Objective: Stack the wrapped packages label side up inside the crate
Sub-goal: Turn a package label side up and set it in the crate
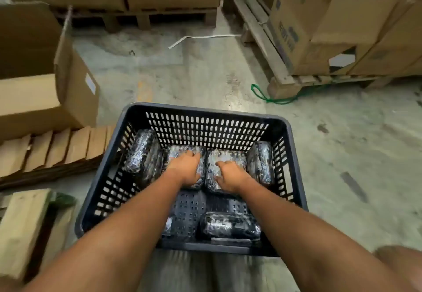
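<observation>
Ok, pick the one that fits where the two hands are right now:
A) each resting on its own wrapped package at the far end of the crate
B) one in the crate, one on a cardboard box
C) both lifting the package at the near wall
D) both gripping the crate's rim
A: the left hand lies on one wrapped package and the right hand on the neighbouring package, side by side inside the crate.
</observation>
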